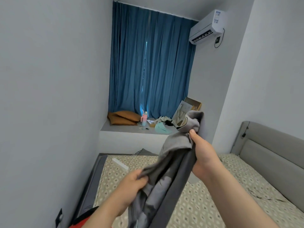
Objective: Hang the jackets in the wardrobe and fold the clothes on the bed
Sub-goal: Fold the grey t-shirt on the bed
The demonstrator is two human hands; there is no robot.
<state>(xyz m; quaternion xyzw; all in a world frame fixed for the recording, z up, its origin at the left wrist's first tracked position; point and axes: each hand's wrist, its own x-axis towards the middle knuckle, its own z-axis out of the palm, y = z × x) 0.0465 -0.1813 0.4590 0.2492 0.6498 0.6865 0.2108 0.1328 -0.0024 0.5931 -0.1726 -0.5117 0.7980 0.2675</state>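
Note:
A grey garment with lighter and darker panels hangs stretched between both hands above the bed. My right hand grips it high up, near a bunched upper end that flops over past my thumb. My left hand pinches a dark edge lower down and to the left. The garment's bottom runs out of the frame's lower edge. The bed has a beige patterned sheet. No wardrobe is in view.
A grey padded headboard stands on the right. A window ledge under blue curtains carries an orange cushion, a pink bottle and loose clutter. Something red shows at the bottom left, by the wall.

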